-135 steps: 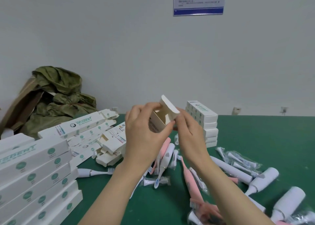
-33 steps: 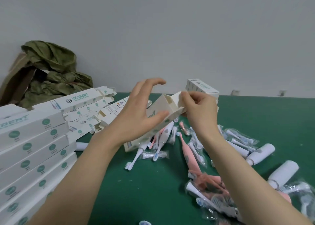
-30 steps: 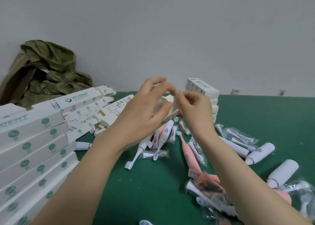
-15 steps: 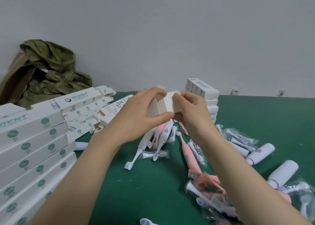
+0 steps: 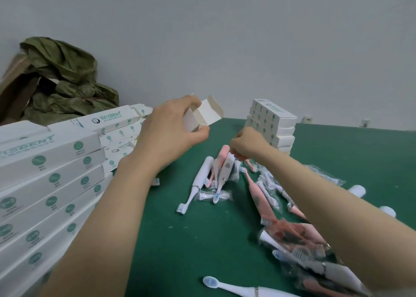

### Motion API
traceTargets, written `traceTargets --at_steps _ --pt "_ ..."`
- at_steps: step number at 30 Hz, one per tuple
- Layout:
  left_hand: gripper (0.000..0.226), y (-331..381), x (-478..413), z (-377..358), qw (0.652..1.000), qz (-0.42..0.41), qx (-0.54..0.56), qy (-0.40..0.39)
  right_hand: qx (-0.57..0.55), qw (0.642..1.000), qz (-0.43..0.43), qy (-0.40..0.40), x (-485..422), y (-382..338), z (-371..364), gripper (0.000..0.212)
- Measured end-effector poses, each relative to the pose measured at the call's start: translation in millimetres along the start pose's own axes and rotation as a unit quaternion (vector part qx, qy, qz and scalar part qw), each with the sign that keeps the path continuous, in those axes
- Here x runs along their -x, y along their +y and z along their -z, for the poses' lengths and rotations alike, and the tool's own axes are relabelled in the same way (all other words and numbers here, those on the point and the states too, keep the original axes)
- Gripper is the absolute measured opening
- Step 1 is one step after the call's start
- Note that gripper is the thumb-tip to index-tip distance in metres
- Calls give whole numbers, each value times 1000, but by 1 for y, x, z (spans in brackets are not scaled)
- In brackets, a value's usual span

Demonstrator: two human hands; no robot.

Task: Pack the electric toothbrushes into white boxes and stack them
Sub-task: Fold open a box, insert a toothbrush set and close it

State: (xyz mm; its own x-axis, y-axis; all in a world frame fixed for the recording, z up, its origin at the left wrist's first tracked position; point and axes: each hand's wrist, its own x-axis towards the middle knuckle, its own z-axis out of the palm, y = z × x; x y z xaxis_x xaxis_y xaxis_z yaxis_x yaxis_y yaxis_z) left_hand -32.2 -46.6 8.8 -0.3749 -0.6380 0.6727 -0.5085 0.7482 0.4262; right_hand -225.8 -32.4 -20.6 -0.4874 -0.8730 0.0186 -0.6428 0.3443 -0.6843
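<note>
**Box** [image 5: 203, 116]. White, one end open, flap up. We hold it off the table [image 5: 180, 240] in the left hand [image 5: 171, 134], with the fingers curled over the top and the thumb under it near the mouth. The mouth faces right and away from us. The rest of its length is hidden behind the hand.

**Brush** [image 5: 225, 173]. White with a grey button, lying in a small heap of white and pink ones at mid-table. Its long axis runs from the butt at the far end to the bristles nearest us, leaning a little left.

**Right hand** [image 5: 246, 143]. Lowered over the far end of the heap, fingers curled downward at the brush's butt. We cannot tell whether they have a grip on it or only touch it.

**Relation.** The brush lies just below and left of the right fingers, butt end toward them. This hand is much the nearer; the left is up and to the left, apart from the heap. We judge the next move to be a lift by the butt, then a turn to bring the brush in line with the box mouth.

**Stack** [image 5: 273, 125]. Closed boxes piled just behind the right hand.

**Other.** More boxes [image 5: 49, 161] are stacked at the left, and a green bag [image 5: 65, 78] sits by the wall.
</note>
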Motion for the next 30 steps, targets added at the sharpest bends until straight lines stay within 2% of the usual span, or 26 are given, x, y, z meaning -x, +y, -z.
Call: traceTargets --at_steps 2,4,8,11,14,17,20,23,26,30 --pt "42 -5 1 1 1000 4 6 -1 121 992 -21 -8 -15 -1 -13 21" --pt "43 -9 0 3 1000 8 16 1 190 981 -33 -25 -29 -2 -27 18" --pt "44 -12 -2 4 1000 4 21 -6 241 968 -70 -16 -45 -3 -51 32" --pt "44 -14 -4 3 1000 5 21 -11 306 949 -69 0 -48 -6 -64 26" --pt "42 -16 -5 2 1000 3 25 -10 322 945 -54 3 -48 -9 -69 24" --pt "40 -18 -4 3 1000 1 26 -15 283 957 -68 -6 -48 -10 -66 20" --pt "41 -21 -4 2 1000 3 25 -16 167 983 -63 -30 -47 -15 -57 15" --pt "39 -21 -3 -1 999 4 17 -35 69 997 -16 20 -33 -31 -37 29" --pt "39 -20 -1 -7 997 5 -16 -76 40 995 66 61 -6 -44 -8 28" --pt "42 -20 2 -14 992 22 -48 -116 -119 965 169 160 44 -37 38 25"
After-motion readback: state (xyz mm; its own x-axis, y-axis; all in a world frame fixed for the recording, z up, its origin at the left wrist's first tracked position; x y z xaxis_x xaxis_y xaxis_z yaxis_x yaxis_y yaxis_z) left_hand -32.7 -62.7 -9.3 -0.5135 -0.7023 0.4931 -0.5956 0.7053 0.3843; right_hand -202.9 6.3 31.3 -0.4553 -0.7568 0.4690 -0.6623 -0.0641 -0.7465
